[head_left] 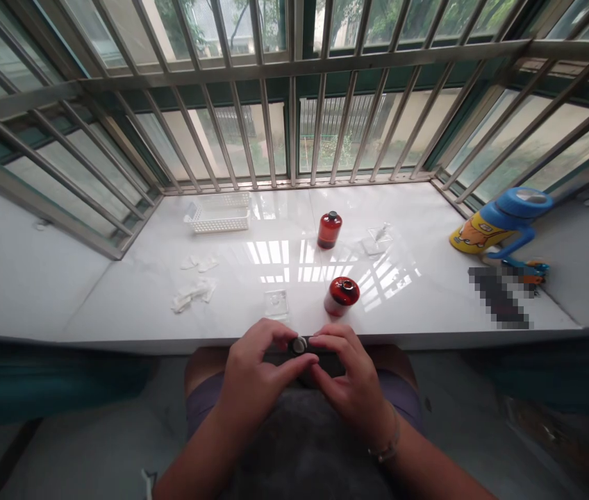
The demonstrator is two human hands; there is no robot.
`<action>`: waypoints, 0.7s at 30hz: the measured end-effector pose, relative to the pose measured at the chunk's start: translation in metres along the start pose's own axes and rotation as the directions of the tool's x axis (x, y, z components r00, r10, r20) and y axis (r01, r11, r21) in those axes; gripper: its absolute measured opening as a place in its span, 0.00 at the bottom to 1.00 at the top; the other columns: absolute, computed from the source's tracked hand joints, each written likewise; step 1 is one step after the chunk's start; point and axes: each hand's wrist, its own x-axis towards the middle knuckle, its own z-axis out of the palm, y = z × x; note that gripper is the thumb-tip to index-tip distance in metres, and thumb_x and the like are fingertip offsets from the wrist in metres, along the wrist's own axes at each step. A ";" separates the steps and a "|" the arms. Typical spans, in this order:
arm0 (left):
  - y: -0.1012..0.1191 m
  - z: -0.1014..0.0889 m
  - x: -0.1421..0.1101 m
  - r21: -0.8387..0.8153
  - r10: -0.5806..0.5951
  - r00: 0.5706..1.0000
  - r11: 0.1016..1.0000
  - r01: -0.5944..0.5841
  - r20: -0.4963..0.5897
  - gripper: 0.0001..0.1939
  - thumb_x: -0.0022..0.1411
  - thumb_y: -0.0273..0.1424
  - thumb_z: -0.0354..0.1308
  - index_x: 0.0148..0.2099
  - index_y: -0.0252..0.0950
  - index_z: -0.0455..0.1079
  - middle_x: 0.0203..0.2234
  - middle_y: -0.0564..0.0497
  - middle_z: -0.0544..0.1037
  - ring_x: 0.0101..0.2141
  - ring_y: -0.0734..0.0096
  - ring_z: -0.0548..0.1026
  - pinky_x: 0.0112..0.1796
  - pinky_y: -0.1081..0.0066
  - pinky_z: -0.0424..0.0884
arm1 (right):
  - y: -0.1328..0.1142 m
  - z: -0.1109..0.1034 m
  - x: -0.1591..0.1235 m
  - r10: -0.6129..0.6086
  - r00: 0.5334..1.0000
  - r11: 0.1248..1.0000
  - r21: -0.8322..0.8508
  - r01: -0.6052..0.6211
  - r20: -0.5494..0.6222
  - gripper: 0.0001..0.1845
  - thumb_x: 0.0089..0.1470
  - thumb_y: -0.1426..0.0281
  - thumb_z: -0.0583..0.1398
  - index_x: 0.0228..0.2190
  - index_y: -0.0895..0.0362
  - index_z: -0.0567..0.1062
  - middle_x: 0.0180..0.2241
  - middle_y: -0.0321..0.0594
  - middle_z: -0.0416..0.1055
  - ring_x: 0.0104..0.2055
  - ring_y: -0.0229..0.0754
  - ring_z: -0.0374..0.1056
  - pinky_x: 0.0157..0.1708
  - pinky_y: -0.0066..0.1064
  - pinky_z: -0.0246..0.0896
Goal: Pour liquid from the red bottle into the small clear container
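Note:
Just off the front edge of the white counter, my left hand point(260, 361) and my right hand point(346, 371) meet. Between their fingertips they pinch a small black bottle cap point(300, 344), its pale round inner side turned towards me. Beyond my right hand stands a red glass bottle point(342, 297), upright and with its neck uncovered. A second red bottle point(330, 230) is farther back, wearing a black cap. Beyond my left hand lies a small clear square piece point(276, 304), which I cannot make out exactly.
White crumpled tissue point(193, 294) lies at left, below a white plastic basket point(220, 214). Another clear piece point(376, 241) sits right of the far bottle. A yellow and blue bottle point(497, 221) leans at right, near a blurred-out dark object point(500, 297). Metal window bars close off the back.

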 end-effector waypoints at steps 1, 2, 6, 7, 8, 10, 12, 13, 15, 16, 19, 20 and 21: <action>0.000 0.000 0.000 0.005 0.004 1.000 1.000 -0.004 0.004 0.15 0.53 0.44 0.79 0.37 0.45 0.80 0.31 0.52 0.82 0.33 0.62 0.79 0.38 0.65 0.77 | 0.000 0.000 -0.001 0.000 1.000 1.000 0.005 0.000 0.005 0.18 0.63 0.73 0.66 0.53 0.48 0.76 0.47 0.45 0.73 0.49 0.49 0.74 0.47 0.42 0.77; -0.001 0.000 0.000 0.008 0.007 1.000 1.000 -0.007 0.008 0.15 0.53 0.44 0.79 0.37 0.45 0.80 0.31 0.52 0.82 0.33 0.62 0.79 0.38 0.65 0.77 | -0.001 0.001 -0.001 -0.001 1.000 1.000 0.011 0.001 0.009 0.18 0.63 0.74 0.66 0.53 0.48 0.76 0.47 0.45 0.73 0.49 0.49 0.74 0.48 0.42 0.77; -0.003 0.001 0.000 -0.013 -0.007 1.000 1.000 0.007 0.009 0.15 0.53 0.44 0.79 0.37 0.45 0.81 0.32 0.52 0.82 0.33 0.61 0.79 0.38 0.65 0.77 | -0.001 0.001 -0.002 0.018 1.000 0.998 0.052 -0.019 0.023 0.18 0.62 0.73 0.66 0.52 0.48 0.77 0.47 0.44 0.73 0.49 0.48 0.74 0.49 0.41 0.76; -0.003 0.002 0.000 -0.020 -0.011 1.000 1.000 0.011 0.005 0.15 0.52 0.44 0.79 0.37 0.45 0.81 0.32 0.51 0.82 0.34 0.61 0.79 0.38 0.65 0.77 | -0.001 0.001 -0.002 0.028 0.999 0.998 0.064 -0.030 0.024 0.17 0.62 0.73 0.66 0.52 0.48 0.77 0.47 0.44 0.73 0.50 0.48 0.74 0.49 0.41 0.76; -0.003 0.002 -0.001 -0.023 -0.011 1.000 1.000 0.011 0.003 0.16 0.52 0.44 0.79 0.38 0.45 0.81 0.32 0.51 0.82 0.34 0.61 0.80 0.38 0.64 0.77 | -0.001 0.001 -0.001 0.041 0.999 0.996 0.073 -0.042 0.023 0.17 0.63 0.73 0.66 0.52 0.49 0.77 0.47 0.44 0.73 0.50 0.48 0.74 0.49 0.41 0.76; -0.004 0.002 -0.001 -0.017 -0.001 1.000 1.000 0.001 0.005 0.17 0.53 0.45 0.79 0.39 0.44 0.81 0.32 0.52 0.82 0.34 0.61 0.80 0.38 0.65 0.77 | 0.000 0.000 -0.001 0.062 0.998 0.995 0.081 -0.063 0.019 0.16 0.63 0.72 0.66 0.51 0.49 0.76 0.47 0.44 0.73 0.50 0.49 0.74 0.50 0.42 0.75; -0.004 0.002 -0.002 -0.002 0.015 1.000 1.000 -0.015 0.015 0.17 0.53 0.45 0.79 0.39 0.44 0.80 0.32 0.52 0.81 0.34 0.63 0.80 0.39 0.65 0.77 | 0.000 0.000 -0.001 0.071 0.997 0.994 0.085 -0.073 0.025 0.16 0.63 0.71 0.66 0.51 0.49 0.76 0.47 0.44 0.73 0.51 0.49 0.73 0.50 0.42 0.75; -0.004 0.002 -0.002 0.004 0.018 1.000 1.000 -0.018 0.023 0.17 0.54 0.45 0.78 0.39 0.43 0.80 0.33 0.52 0.81 0.34 0.63 0.80 0.39 0.66 0.77 | 0.000 -0.001 -0.001 0.071 0.997 0.993 0.089 -0.074 0.034 0.16 0.63 0.71 0.66 0.51 0.49 0.76 0.48 0.44 0.73 0.51 0.49 0.73 0.50 0.42 0.75; -0.003 0.002 -0.003 0.003 0.014 0.999 1.000 -0.014 0.037 0.15 0.56 0.42 0.78 0.40 0.42 0.79 0.34 0.52 0.81 0.36 0.64 0.80 0.40 0.67 0.76 | 0.000 -0.001 -0.001 0.069 0.996 0.992 0.105 -0.074 0.052 0.16 0.63 0.72 0.66 0.51 0.49 0.77 0.48 0.45 0.73 0.52 0.49 0.72 0.52 0.42 0.74; -0.004 0.002 -0.003 -0.006 0.007 0.999 1.000 -0.006 0.042 0.15 0.57 0.41 0.77 0.41 0.42 0.79 0.35 0.52 0.81 0.36 0.64 0.80 0.40 0.67 0.76 | 0.001 -0.001 -0.001 0.070 0.996 0.990 0.115 -0.076 0.057 0.16 0.63 0.72 0.66 0.52 0.49 0.77 0.48 0.45 0.72 0.53 0.49 0.72 0.52 0.42 0.73; -0.006 0.004 -0.002 -0.079 -0.029 0.998 0.996 0.032 0.049 0.15 0.57 0.39 0.77 0.42 0.41 0.79 0.37 0.51 0.82 0.39 0.64 0.80 0.42 0.68 0.76 | 0.001 -0.002 -0.002 0.077 0.995 0.988 0.130 -0.085 0.064 0.17 0.63 0.73 0.66 0.52 0.49 0.76 0.49 0.45 0.72 0.53 0.48 0.72 0.53 0.42 0.72; -0.007 0.005 -0.002 -0.122 -0.049 0.998 0.991 0.055 0.051 0.15 0.57 0.39 0.77 0.42 0.41 0.80 0.38 0.51 0.82 0.40 0.64 0.80 0.43 0.68 0.76 | 0.001 -0.002 -0.002 0.078 0.995 0.987 0.132 -0.087 0.068 0.17 0.63 0.73 0.66 0.52 0.49 0.76 0.49 0.45 0.71 0.53 0.48 0.72 0.53 0.42 0.72; -0.008 0.006 -0.002 -0.176 -0.077 0.995 0.981 0.086 0.055 0.15 0.57 0.39 0.78 0.43 0.40 0.80 0.38 0.51 0.82 0.40 0.64 0.80 0.44 0.68 0.76 | 0.002 -0.002 -0.003 0.079 0.994 0.987 0.135 -0.089 0.073 0.17 0.63 0.73 0.66 0.53 0.48 0.76 0.49 0.44 0.71 0.53 0.49 0.72 0.53 0.42 0.72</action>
